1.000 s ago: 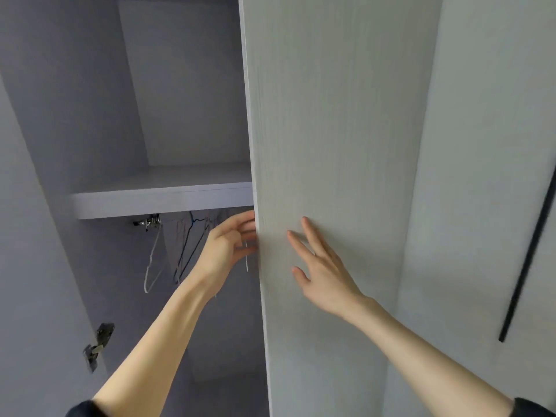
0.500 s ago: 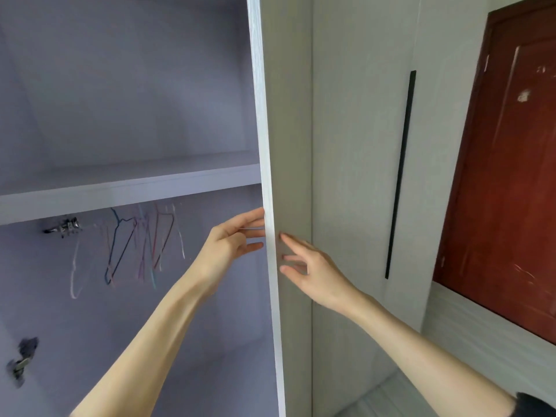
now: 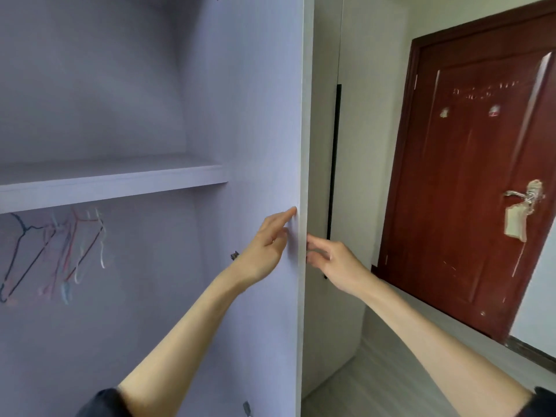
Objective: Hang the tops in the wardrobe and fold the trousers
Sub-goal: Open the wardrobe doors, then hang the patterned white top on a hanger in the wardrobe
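Note:
The wardrobe stands open, its pale door (image 3: pixel 264 130) swung wide and seen from the inner side. My left hand (image 3: pixel 264 248) lies against that inner face, index finger stretched to the door's edge. My right hand (image 3: pixel 334 260) is just past the edge on the outer side, fingers loosely spread and holding nothing. Several empty wire hangers (image 3: pixel 60 251) in different colours hang under the shelf (image 3: pixel 114 183) at the left. No tops or trousers are in view.
A neighbouring wardrobe door (image 3: pixel 322 145) with a long black handle (image 3: pixel 334 164) stays closed behind the open door. A dark red room door (image 3: pixel 469 182) with a metal lever handle (image 3: pixel 523 194) stands at the right. Grey floor (image 3: pixel 376 374) shows below.
The wardrobe door has swung further open, from edge-on to showing its inner face. Both hands followed its edge to the right, and the view turned right toward the red door.

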### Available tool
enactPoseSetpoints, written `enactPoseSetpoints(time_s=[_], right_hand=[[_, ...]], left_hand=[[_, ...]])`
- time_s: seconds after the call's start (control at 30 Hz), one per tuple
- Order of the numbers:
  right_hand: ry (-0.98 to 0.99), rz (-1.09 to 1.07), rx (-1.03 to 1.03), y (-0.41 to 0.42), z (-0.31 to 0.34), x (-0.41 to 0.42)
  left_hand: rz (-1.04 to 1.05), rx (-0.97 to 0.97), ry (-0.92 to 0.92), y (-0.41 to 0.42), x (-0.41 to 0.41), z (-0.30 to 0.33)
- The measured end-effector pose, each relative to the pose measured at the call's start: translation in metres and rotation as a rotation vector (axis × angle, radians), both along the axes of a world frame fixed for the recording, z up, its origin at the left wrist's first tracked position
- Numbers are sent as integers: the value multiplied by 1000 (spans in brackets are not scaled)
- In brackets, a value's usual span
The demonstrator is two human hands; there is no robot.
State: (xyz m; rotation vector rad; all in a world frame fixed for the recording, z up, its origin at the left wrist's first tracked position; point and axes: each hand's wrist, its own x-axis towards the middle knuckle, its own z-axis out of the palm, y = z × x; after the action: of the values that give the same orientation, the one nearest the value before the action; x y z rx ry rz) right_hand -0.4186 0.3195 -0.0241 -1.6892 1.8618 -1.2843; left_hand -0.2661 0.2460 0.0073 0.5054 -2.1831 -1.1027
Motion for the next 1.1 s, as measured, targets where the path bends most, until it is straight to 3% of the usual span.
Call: enactPoseSetpoints(time_s=[0.23, 0.53, 0.73, 1.1], right_hand=[[-39, -64, 27, 12, 2, -44], [-155, -83, 37, 29, -3, -57], [-159, -181, 72, 59, -24, -57], [-459, -822, -18, 239, -99, -15]], left_hand=[[-90, 12, -110, 3, -54, -6], [-131, 59, -60, 5, -81, -11], [-84, 71, 92, 25, -81, -29], [-595, 59, -94, 121, -107, -103]])
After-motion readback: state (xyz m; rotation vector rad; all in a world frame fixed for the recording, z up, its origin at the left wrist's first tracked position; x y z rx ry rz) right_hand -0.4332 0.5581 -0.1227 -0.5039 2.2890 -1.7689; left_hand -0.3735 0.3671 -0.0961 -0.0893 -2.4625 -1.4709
